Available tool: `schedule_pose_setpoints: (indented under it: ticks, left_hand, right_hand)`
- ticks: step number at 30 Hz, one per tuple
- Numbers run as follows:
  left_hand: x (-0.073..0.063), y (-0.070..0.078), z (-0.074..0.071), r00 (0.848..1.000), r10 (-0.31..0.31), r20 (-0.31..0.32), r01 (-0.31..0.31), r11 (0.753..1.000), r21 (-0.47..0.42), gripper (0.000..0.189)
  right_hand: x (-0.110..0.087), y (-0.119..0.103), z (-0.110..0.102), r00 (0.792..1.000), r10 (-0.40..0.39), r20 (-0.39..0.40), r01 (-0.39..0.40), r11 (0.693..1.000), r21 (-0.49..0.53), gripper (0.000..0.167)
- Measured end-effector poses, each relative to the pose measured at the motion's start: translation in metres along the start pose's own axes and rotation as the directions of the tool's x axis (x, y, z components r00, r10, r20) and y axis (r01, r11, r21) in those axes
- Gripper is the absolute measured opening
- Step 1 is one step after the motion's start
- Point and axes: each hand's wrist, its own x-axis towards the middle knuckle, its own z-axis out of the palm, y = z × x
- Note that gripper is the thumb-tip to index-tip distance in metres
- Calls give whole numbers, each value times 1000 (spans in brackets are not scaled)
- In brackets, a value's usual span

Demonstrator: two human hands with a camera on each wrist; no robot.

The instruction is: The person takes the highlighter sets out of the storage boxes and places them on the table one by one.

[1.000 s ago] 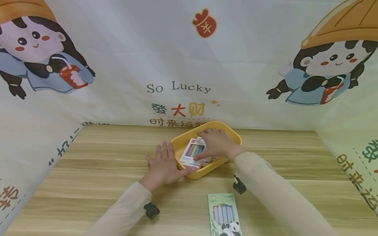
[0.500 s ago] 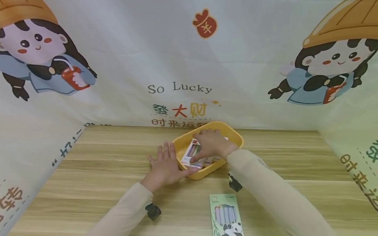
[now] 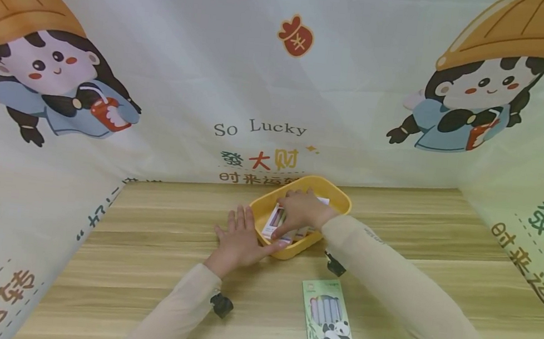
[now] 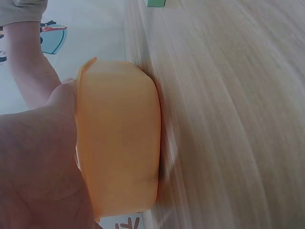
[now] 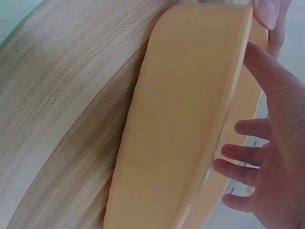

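Note:
Near the back of the table sits a yellow basket, also seen from the side in both wrist views. My left hand has its fingers spread beside the basket's left end and its thumb over the rim. My right hand reaches down inside, over a white box of coloured pens, partly covering it. In the right wrist view, the right hand's fingers are extended and spread above the basket's inner side. Another white box shows partly under that hand. A green panda-printed pen box lies nearer me.
The wood-grain table meets a printed cloth backdrop just behind the basket. More cloth rises at both sides. Black wrist cameras hang below each sleeve.
My right hand has shifted slightly left across the white pen boxes, uncovering more of the box on the right. The left hand stays at the basket's rim. The green box remains on the table.

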Motion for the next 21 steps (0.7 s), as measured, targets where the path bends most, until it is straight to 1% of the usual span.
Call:
schedule_pose_setpoints:
  ticks: [9,17,21]
  left_hand:
    - [-2,1,-2,1000,-3,6,3,1000,-5,130]
    - [-2,1,0,1000,-11,14,11,1000,-19,131]
    - [-2,2,-1,1000,-11,12,11,1000,-24,130]
  right_hand:
    - [3,-4,4,1000,30,6,-30,1000,4,98]
    - [1,-8,5,1000,28,1,-28,1000,5,88]
    - [1,-9,6,999,40,10,-41,999,9,91]
